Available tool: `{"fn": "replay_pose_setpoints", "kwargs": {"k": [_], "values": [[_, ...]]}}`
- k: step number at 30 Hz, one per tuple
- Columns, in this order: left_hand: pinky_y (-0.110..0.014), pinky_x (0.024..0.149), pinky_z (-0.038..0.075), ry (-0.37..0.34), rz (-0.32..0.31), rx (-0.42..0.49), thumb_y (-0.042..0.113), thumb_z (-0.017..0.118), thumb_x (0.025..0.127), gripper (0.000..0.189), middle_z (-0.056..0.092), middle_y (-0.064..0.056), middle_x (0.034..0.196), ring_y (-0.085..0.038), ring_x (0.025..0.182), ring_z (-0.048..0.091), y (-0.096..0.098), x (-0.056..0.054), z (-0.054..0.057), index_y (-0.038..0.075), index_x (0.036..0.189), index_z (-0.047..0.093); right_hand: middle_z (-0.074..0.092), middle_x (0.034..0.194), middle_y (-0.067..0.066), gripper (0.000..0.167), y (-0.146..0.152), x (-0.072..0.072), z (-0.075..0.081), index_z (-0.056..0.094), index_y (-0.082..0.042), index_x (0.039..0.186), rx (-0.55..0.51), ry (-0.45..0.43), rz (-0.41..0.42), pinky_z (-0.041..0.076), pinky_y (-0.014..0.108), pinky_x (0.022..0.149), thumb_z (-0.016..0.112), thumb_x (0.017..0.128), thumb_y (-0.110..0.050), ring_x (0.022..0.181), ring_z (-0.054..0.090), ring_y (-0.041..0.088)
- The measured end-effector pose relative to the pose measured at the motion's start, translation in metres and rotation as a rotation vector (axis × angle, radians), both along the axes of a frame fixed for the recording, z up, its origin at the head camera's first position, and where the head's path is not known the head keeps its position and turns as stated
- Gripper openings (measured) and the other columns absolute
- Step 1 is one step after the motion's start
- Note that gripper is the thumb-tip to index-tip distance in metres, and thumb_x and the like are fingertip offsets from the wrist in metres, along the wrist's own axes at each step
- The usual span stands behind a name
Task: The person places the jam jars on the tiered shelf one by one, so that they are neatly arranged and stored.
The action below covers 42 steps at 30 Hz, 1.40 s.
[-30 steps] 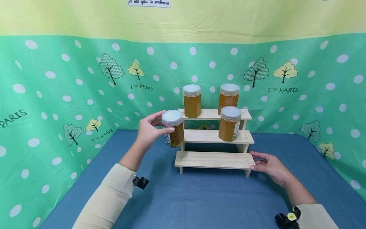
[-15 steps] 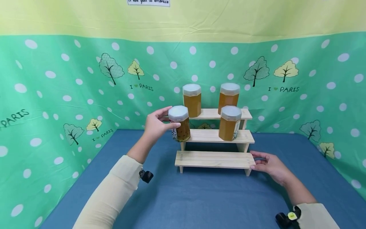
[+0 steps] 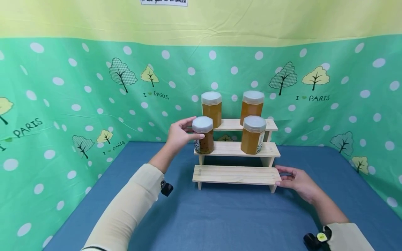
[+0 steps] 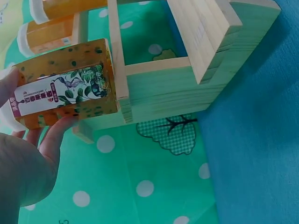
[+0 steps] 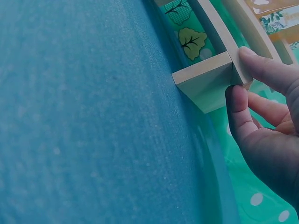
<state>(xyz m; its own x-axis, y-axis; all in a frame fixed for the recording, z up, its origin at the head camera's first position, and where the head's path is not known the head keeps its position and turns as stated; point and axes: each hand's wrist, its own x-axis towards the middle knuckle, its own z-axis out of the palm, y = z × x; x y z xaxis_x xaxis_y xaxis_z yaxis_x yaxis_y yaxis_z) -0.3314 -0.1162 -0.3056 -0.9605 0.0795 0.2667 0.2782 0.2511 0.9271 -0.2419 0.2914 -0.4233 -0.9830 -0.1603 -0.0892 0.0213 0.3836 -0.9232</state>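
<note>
My left hand (image 3: 181,134) grips a jar (image 3: 207,143) with a whitish lid and amber contents full of dark specks. The jar stands upright at the left end of the middle step of a wooden three-step shelf (image 3: 235,175). In the left wrist view, its printed label (image 4: 60,91) shows between thumb and fingers, and its base meets the step board. My right hand (image 3: 298,182) pinches the right end of the lowest step; the right wrist view shows the thumb (image 5: 261,67) on one face of the board and a fingertip at its edge.
On the middle step's right end stands another amber jar (image 3: 252,139). Two more jars, one left (image 3: 212,111) and one right (image 3: 252,106), stand on the top step. A blue cloth (image 3: 220,216) covers the table; a green dotted curtain (image 3: 188,83) hangs behind.
My left hand has carried the speckled jar rightward and onto the left end of the middle step. My right hand stays at the lowest step's end.
</note>
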Motion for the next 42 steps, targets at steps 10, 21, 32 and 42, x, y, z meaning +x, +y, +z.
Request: {"fn": "replay_pose_setpoints", "kwargs": {"k": [10, 21, 32, 42], "values": [[-0.042, 0.091, 0.052, -0.015, -0.047, 0.007, 0.017, 0.089, 0.072, 0.071, 0.064, -0.002, 0.124, -0.021, 0.109, 0.062, 0.007, -0.007, -0.002, 0.019, 0.136, 0.059, 0.051, 0.131, 0.027, 0.079, 0.001, 0.001, 0.001, 0.036, 0.008, 0.146, 0.003, 0.008, 0.005, 0.053, 0.027, 0.08, 0.077, 0.085, -0.02, 0.096, 0.059, 0.022], [-0.044, 0.097, 0.047, 0.037, -0.068, -0.031, 0.024, 0.089, 0.073, 0.071, 0.065, 0.0, 0.119, -0.017, 0.112, 0.057, 0.007, -0.01, -0.006, 0.021, 0.137, 0.059, 0.051, 0.131, 0.027, 0.079, 0.002, 0.002, 0.002, 0.035, 0.008, 0.146, 0.01, 0.008, 0.004, 0.053, 0.027, 0.08, 0.077, 0.085, -0.02, 0.096, 0.059, 0.022], [-0.045, 0.1, 0.045, 0.084, -0.054, -0.049, 0.028, 0.087, 0.075, 0.073, 0.064, -0.001, 0.125, -0.017, 0.114, 0.057, 0.007, -0.007, -0.013, 0.018, 0.14, 0.055, 0.05, 0.132, 0.026, 0.078, 0.001, 0.003, -0.001, 0.036, 0.007, 0.146, 0.011, 0.014, 0.003, 0.053, 0.027, 0.079, 0.077, 0.085, -0.021, 0.096, 0.058, 0.022], [-0.045, 0.099, 0.047, 0.056, -0.037, -0.039, 0.022, 0.086, 0.077, 0.066, 0.064, -0.005, 0.125, -0.02, 0.115, 0.059, -0.007, 0.005, -0.032, 0.012, 0.135, 0.058, 0.044, 0.14, 0.03, 0.08, -0.001, 0.006, 0.0, 0.035, 0.006, 0.147, 0.079, 0.024, 0.01, 0.053, 0.03, 0.078, 0.076, 0.087, -0.026, 0.1, 0.055, 0.028]]}}
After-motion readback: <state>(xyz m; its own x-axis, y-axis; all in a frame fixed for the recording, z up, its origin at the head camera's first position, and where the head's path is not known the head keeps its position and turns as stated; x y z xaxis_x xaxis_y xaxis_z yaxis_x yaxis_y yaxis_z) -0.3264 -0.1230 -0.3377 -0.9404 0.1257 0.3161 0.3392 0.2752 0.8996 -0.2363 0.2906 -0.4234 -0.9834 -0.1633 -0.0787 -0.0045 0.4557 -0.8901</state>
